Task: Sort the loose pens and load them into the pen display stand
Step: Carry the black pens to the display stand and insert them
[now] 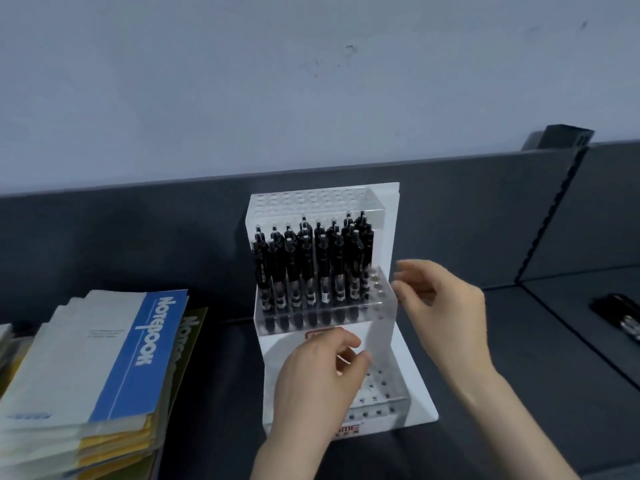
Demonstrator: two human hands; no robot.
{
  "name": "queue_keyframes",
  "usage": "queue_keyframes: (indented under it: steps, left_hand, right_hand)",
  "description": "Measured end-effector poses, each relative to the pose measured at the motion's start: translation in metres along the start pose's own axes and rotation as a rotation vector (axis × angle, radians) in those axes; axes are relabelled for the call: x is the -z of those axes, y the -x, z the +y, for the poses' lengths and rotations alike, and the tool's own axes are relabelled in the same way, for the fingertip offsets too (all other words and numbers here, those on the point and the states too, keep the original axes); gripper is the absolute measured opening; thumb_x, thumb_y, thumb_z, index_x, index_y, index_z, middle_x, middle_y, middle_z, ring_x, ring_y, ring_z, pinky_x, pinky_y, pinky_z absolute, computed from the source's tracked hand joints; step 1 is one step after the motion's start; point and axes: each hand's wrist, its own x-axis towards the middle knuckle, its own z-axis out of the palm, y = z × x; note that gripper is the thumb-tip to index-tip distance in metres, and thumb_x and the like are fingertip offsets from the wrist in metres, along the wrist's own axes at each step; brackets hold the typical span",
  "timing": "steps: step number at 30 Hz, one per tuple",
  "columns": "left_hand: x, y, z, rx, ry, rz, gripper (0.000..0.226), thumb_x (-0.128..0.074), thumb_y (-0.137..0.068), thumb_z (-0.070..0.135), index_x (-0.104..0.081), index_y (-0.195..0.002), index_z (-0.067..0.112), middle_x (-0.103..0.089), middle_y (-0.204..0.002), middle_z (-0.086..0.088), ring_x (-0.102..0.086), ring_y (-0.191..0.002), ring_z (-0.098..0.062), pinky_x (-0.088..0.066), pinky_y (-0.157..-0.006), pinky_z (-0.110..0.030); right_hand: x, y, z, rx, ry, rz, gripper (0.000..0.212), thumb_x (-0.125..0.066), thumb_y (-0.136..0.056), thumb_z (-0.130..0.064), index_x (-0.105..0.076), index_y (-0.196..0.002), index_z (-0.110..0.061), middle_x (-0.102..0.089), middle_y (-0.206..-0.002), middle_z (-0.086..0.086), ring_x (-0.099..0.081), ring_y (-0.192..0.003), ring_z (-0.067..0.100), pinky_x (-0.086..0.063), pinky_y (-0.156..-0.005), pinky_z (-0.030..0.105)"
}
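A white and clear acrylic pen display stand (pixel 384 237) sits on the dark shelf, with two stepped tiers of holes. Its upper tier holds several black pens (pixel 311 268) standing upright; a few holes at its right end are bare. The lower tier (pixel 381 393) shows bare holes. My left hand (pixel 318 379) hovers over the lower tier's left side, fingers curled with nothing visible in them. My right hand (pixel 440 306) is beside the upper tier's right end, fingers spread and blurred, holding nothing.
A stack of notebooks (pixel 93 368) with blue and yellow covers lies at the left. Loose dark pens (pixel 620 317) lie at the far right edge, beyond a shelf divider (pixel 554 216). A dark back panel and a pale wall stand behind the stand.
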Motion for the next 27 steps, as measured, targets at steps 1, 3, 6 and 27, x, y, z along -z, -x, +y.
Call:
queue_keyframes:
  steps: [1,3,6,27]
  left_hand:
    - [-0.001,-0.001,0.0,-0.021,0.002,-0.003,0.02,-0.059,-0.088,0.047,-0.064,-0.105,0.037,-0.064,-0.089,0.023,-0.058,-0.084,0.007,-0.051,-0.078,-0.019]
    - [-0.007,-0.006,0.004,-0.071,0.004,-0.015,0.021,-0.059,-0.088,0.045,-0.065,-0.106,0.036,-0.065,-0.092,0.022,-0.058,-0.086,0.007,-0.051,-0.079,-0.02]
    - [-0.022,-0.014,0.017,-0.159,0.019,-0.063,0.023,-0.06,-0.089,0.043,-0.065,-0.109,0.034,-0.065,-0.1,0.02,-0.058,-0.091,0.004,-0.05,-0.082,-0.021]
    - [-0.197,0.068,0.171,-0.31,-0.091,-0.218,0.044,-0.056,-0.091,0.048,-0.053,-0.13,0.029,-0.055,-0.126,0.012,-0.053,-0.114,-0.006,-0.045,-0.087,-0.022]
  right_hand:
    - [0.006,0.01,0.005,-0.043,0.015,0.021,0.022,-0.071,-0.082,-0.014,-0.07,-0.101,-0.024,-0.07,-0.087,-0.015,-0.066,-0.078,-0.001,-0.053,-0.077,0.023]
    - [0.016,0.029,0.017,-0.116,0.105,0.035,0.026,-0.07,-0.083,-0.017,-0.069,-0.108,-0.022,-0.071,-0.098,-0.011,-0.066,-0.088,0.006,-0.051,-0.082,0.026]
    - [0.032,0.048,0.033,-0.169,0.314,-0.04,0.037,-0.068,-0.085,-0.024,-0.063,-0.122,-0.02,-0.065,-0.118,-0.007,-0.06,-0.108,0.013,-0.044,-0.085,0.024]
    - [0.258,0.131,0.141,-0.345,0.568,-0.149,0.066,-0.054,-0.093,-0.04,-0.025,-0.149,-0.022,-0.037,-0.147,-0.008,-0.029,-0.137,0.01,-0.026,-0.107,0.019]
